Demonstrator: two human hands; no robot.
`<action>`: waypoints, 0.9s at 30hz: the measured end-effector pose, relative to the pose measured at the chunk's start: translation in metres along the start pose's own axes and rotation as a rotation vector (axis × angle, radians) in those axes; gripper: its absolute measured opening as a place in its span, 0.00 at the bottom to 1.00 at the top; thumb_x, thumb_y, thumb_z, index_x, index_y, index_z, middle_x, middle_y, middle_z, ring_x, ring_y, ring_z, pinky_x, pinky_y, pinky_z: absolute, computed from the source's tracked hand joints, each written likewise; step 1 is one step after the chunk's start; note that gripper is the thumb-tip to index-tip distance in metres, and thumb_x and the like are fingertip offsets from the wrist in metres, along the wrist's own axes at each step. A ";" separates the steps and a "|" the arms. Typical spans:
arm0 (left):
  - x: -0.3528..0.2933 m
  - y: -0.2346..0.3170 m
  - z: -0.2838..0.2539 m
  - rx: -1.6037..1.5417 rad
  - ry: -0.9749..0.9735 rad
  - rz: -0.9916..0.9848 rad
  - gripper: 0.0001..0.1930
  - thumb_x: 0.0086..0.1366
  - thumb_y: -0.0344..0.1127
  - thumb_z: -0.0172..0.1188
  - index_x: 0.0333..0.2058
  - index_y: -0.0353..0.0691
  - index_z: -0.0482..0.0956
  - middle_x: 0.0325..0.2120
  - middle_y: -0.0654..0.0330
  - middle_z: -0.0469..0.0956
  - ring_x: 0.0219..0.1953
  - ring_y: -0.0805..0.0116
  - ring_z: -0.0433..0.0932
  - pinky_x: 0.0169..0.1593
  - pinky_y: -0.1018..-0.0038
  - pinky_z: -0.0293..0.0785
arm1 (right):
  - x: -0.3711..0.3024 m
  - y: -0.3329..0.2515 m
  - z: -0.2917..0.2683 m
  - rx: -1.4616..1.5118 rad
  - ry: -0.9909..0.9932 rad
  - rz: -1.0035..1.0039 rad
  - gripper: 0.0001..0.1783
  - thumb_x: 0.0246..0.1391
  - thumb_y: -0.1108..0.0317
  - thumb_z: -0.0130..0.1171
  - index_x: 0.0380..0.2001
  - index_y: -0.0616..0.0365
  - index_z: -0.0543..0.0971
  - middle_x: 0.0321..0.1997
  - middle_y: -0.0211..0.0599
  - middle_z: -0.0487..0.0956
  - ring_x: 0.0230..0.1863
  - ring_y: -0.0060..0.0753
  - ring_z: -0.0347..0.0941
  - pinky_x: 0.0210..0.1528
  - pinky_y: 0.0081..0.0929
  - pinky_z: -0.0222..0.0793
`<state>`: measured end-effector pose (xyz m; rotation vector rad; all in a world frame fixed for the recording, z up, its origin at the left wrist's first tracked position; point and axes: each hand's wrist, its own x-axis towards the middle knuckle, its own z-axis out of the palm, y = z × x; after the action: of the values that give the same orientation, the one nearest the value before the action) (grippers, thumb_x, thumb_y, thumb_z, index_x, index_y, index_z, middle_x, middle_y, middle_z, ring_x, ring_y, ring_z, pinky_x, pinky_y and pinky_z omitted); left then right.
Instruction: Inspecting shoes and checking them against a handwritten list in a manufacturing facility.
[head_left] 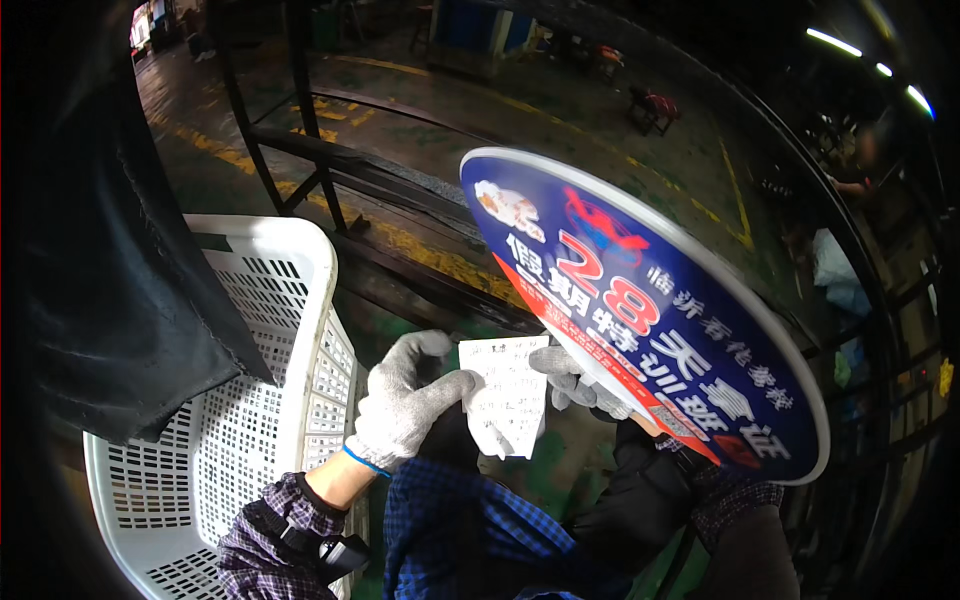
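Note:
A white paper slip (508, 405) with handwritten rows hangs upright in front of me, its lower end creased. My left hand (402, 400), in a grey knit glove with a blue cuff, has its thumb on the slip's left edge; the index finger curls above it. My right hand (572, 378), gloved too, pinches the slip's upper right edge with the thumb. Over that hand and wrist spreads a large oval hand fan (650, 310), blue and red with printed lettering and a pale rim. It hides most of the right hand, and how the fan is held cannot be seen.
A white slatted plastic basket (320, 300) stands at my left, partly covered by black sheeting (130, 250). Dark metal rails (330, 155) run ahead of me. Beyond lies a floor with yellow lines (400, 68). Pale plastic bags (835, 270) are at the far right.

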<state>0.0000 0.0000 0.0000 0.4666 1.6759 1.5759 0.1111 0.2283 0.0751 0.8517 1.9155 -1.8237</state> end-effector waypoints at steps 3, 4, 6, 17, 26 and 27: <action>-0.006 -0.002 0.010 -0.069 0.070 0.119 0.35 0.61 0.34 0.69 0.63 0.28 0.65 0.52 0.52 0.76 0.55 0.68 0.74 0.59 0.71 0.71 | -0.005 -0.009 0.009 0.036 0.040 0.083 0.24 0.58 0.50 0.68 0.23 0.63 0.78 0.12 0.31 0.72 0.07 0.21 0.64 0.06 0.16 0.57; 0.001 0.000 0.006 -0.109 0.009 0.139 0.34 0.62 0.33 0.69 0.63 0.28 0.65 0.50 0.53 0.77 0.55 0.67 0.74 0.59 0.71 0.71 | -0.009 -0.015 0.009 0.011 0.089 0.127 0.24 0.58 0.51 0.67 0.23 0.63 0.78 0.11 0.30 0.72 0.08 0.19 0.64 0.06 0.16 0.56; -0.002 -0.001 0.005 -0.169 -0.135 0.134 0.22 0.67 0.32 0.63 0.57 0.29 0.72 0.49 0.57 0.78 0.52 0.72 0.74 0.58 0.73 0.70 | -0.016 -0.023 0.003 0.042 -0.034 0.216 0.23 0.60 0.52 0.66 0.23 0.63 0.78 0.13 0.33 0.74 0.09 0.15 0.65 0.07 0.13 0.56; 0.007 -0.005 -0.016 -0.183 -0.081 0.122 0.15 0.71 0.35 0.57 0.47 0.28 0.78 0.39 0.60 0.82 0.41 0.75 0.78 0.49 0.75 0.74 | 0.024 0.049 -0.078 0.208 -0.622 -0.537 0.35 0.66 0.47 0.53 0.63 0.63 0.61 0.32 0.41 0.76 0.33 0.35 0.75 0.52 0.33 0.73; 0.013 0.017 -0.054 -0.200 0.143 0.191 0.12 0.70 0.34 0.57 0.45 0.30 0.78 0.39 0.58 0.81 0.43 0.73 0.76 0.51 0.74 0.71 | -0.044 0.064 -0.093 -1.003 0.501 -0.303 0.31 0.54 0.44 0.58 0.24 0.69 0.80 0.18 0.47 0.74 0.24 0.31 0.75 0.32 0.33 0.69; 0.015 0.017 -0.054 -0.232 0.135 0.230 0.11 0.70 0.33 0.57 0.44 0.30 0.77 0.40 0.58 0.80 0.45 0.71 0.76 0.55 0.72 0.69 | -0.050 0.065 -0.094 -1.030 0.511 -0.363 0.29 0.55 0.46 0.58 0.24 0.68 0.80 0.18 0.45 0.75 0.24 0.32 0.75 0.32 0.33 0.70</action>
<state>-0.0536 -0.0231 0.0087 0.4524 1.5542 1.9826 0.2043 0.3110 0.0669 0.6204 2.9940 -0.5010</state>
